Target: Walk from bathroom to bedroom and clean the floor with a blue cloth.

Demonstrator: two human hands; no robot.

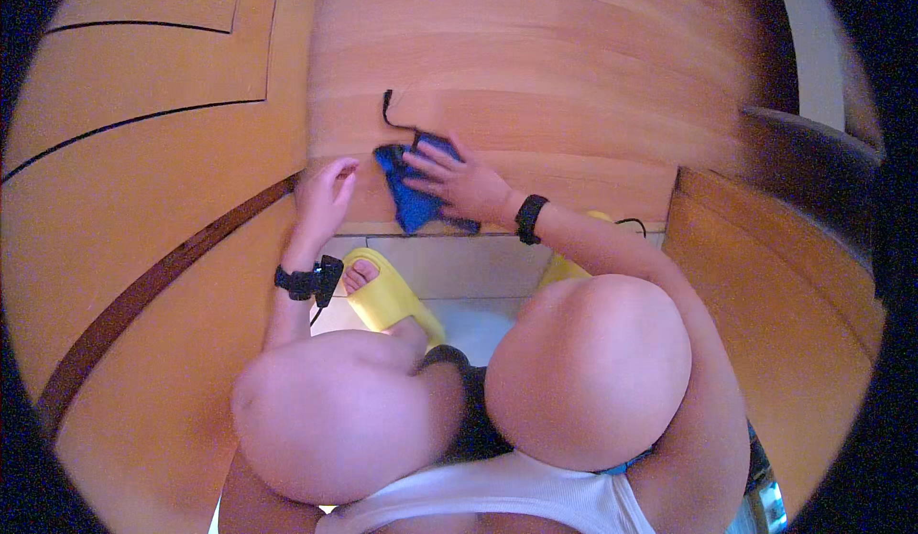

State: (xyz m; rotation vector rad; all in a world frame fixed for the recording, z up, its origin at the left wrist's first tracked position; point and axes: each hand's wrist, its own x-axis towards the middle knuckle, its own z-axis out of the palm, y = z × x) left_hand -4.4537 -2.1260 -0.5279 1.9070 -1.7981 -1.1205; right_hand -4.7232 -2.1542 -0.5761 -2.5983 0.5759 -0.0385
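Note:
A crumpled blue cloth item (416, 204) with dark parts lies on the wood-look surface ahead of me, near its front edge. A short black cord (388, 109) runs out from its far side. My right hand (462, 182) rests palm down on the cloth, fingers spread; whether it grips any of it does not show. My left hand (326, 197) is to the left of the cloth, apart from it, with fingers and thumb bent and a gap between them and nothing seen in it. A black band is on each wrist, and the left one bears a small black device (328, 281).
Wood-coloured panels stand at left (179, 261) and right (774, 261), with a brown strip along the left one. My bent knees are close below my hands. A yellow slipper (387, 297) on my foot is on the tiled floor (459, 265); another yellow one is partly hidden behind my right arm.

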